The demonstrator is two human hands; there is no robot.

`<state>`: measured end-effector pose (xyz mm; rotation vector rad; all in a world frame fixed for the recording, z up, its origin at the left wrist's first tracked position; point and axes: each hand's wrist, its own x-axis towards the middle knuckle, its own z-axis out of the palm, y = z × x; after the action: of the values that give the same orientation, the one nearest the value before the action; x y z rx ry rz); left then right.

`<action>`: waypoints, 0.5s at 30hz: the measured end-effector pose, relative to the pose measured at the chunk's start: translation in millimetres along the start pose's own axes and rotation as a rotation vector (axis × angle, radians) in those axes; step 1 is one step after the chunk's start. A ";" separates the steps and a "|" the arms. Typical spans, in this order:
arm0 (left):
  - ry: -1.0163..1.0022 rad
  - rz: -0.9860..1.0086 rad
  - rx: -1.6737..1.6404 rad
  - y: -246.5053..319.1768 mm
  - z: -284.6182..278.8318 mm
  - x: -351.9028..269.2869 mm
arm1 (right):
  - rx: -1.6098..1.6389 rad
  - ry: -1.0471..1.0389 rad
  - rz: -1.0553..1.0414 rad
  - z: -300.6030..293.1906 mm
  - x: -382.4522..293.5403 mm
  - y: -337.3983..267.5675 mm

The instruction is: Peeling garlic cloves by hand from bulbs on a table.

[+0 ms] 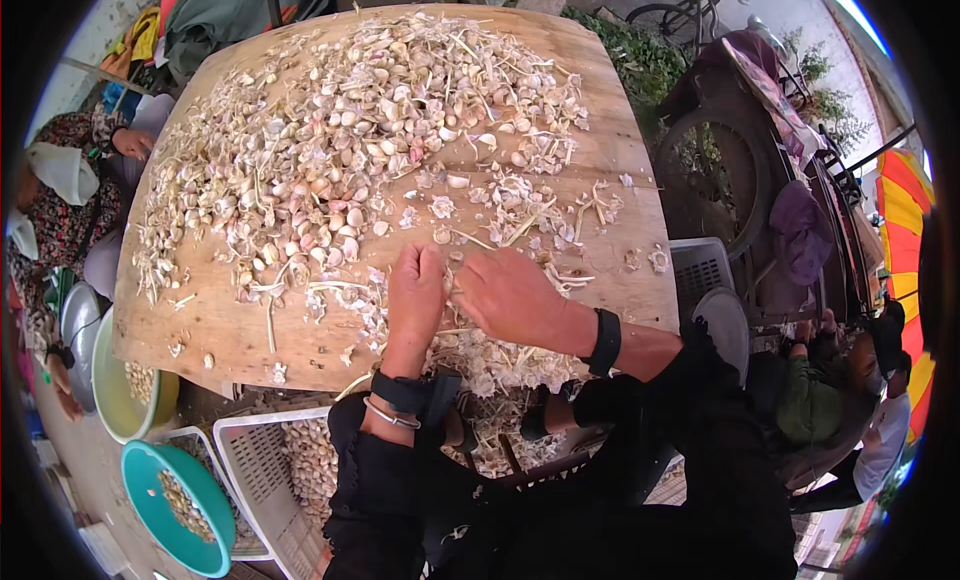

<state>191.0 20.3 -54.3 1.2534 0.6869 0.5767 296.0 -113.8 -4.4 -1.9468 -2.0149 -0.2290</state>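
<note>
My left hand (417, 284) is curled into a fist with its thumb side up, low over the near part of a wooden board tabletop (247, 347). Close beside it, my right hand (510, 291) has bent fingers reaching towards the left. The fingertips nearly meet, and whatever they may hold is hidden. Beyond my hands spreads a wide heap of garlic cloves (330, 160) mixed with dry skins and stalks. Loose garlic skins (517, 205) lie just past my right hand. More papery skins (487, 362) are piled under my wrists at the board's near edge.
A white plastic crate (255, 460) of garlic cloves stands below left, near a teal basin (135, 475) and a yellow-green basin (112, 400). Another person's hand (133, 143) is at the board's left edge. At right are a grey crate (701, 257) and a wheeled cart (739, 205).
</note>
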 end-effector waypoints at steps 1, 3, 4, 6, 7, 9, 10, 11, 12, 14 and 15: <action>0.075 -0.018 -0.170 3.8 -6.0 2.5 | 0.130 -0.176 -0.031 -5.0 1.3 -5.3; 0.245 -0.017 -0.470 11.0 -20.3 6.6 | 0.378 -0.491 -0.084 -7.5 4.4 -9.6; 0.218 -0.013 -0.533 11.4 -22.3 6.4 | 0.336 -0.469 0.062 -5.6 14.7 9.0; 0.219 -0.045 -0.606 13.5 -28.4 8.3 | 0.116 -0.187 0.263 10.6 40.0 53.9; 0.196 -0.084 -0.622 13.7 -30.2 8.9 | 0.060 -0.127 0.235 22.6 53.9 79.5; 0.131 -0.123 -0.623 12.3 -29.7 9.1 | -0.029 -0.121 0.272 51.4 70.1 117.1; 0.092 -0.128 -0.609 11.7 -29.6 9.1 | -0.041 -0.142 0.275 59.5 73.9 130.4; 0.043 -0.134 -0.601 10.2 -27.3 8.9 | -0.047 -0.214 0.279 63.7 73.3 138.1; 0.073 -0.152 -0.563 9.6 -26.7 8.5 | 0.230 -0.122 0.412 63.5 68.4 139.1; 0.036 -0.128 -0.545 7.0 -22.7 6.7 | 0.808 -0.011 0.637 52.7 49.3 121.4; 0.080 -0.128 -0.522 6.4 -21.0 5.5 | 1.091 -0.019 0.683 41.0 38.7 107.2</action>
<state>179.0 39.4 -52.4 0.6989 0.6250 0.6512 396.8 -57.9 -41.3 -1.6665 -0.9447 0.8558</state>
